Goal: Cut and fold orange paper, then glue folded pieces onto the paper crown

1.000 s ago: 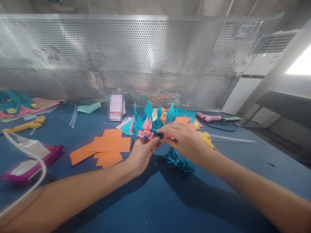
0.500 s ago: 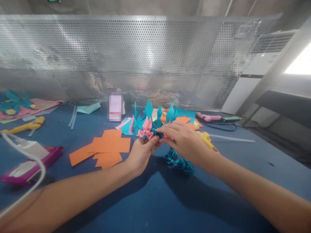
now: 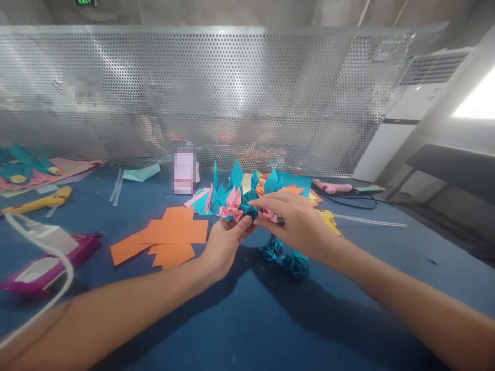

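Origami [image 3: 234,201] is being steadied between left hand [image 3: 224,248] and right hand [image 3: 299,219] — both sets of fingers pinching, seemingly to set a rosette [image 3: 251,212] — while clumps [image 3: 294,264] are lying at five o'clock.

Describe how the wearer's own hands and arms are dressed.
The left hand and right hand are ungloved. The left forearm and right forearm are bare as far as the picture shows, with no sleeve in view. No watch, bracelet or ring can be seen.
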### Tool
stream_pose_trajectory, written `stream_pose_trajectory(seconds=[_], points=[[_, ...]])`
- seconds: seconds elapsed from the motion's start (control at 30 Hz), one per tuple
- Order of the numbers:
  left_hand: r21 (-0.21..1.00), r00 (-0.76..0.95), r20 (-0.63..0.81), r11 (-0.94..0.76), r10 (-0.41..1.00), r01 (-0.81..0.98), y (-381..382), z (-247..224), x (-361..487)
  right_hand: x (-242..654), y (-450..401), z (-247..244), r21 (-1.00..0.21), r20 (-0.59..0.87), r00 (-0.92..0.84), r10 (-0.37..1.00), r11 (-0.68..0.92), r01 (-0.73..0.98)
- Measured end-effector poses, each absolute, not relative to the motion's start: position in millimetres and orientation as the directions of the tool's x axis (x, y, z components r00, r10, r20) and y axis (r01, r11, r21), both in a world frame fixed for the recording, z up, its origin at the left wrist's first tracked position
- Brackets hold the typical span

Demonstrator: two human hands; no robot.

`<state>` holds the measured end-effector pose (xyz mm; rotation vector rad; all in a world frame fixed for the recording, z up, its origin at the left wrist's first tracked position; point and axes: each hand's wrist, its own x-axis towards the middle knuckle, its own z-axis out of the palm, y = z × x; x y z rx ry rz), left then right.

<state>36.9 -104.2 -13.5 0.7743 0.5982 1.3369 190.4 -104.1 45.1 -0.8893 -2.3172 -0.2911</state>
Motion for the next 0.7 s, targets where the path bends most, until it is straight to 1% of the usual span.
stream_pose_trajectory(seconds=[0.1,0.17,0.23,0.33,0.47,0.6,0.7], points=[[0.784,0.147,0.042,0.059,0.988,-0.618,-104,-14,37,190,-104,44,-0.003,0.649,-0.572,0.502,0.753,0.657],[0.783,0.133,0.040,0.052,0.990,-0.620,-104,-16,37,191,-104,45,-0.026,0.690,-0.541,0.481,0.764,0.645],[0.777,0.116,0.031,0.050,0.993,-0.628,-103,-18,37,194,-102,49,-0.081,0.732,-0.491,0.472,0.776,0.626],[0.772,0.109,0.023,0.051,0.994,-0.634,-102,-20,37,200,-99,57,-0.186,0.741,-0.422,0.522,0.763,0.619],[0.768,0.096,0.013,0.051,0.995,-0.638,-101,-20,37,205,-95,60,-0.248,0.721,-0.398,0.567,0.748,0.615],[0.774,0.113,0.041,0.040,0.993,-0.632,-101,-20,36,202,-93,52,-0.257,0.686,-0.431,0.586,0.750,0.609],[0.778,0.139,0.066,0.036,0.988,-0.627,-102,-19,36,197,-94,45,-0.203,0.661,-0.478,0.578,0.752,0.627]])
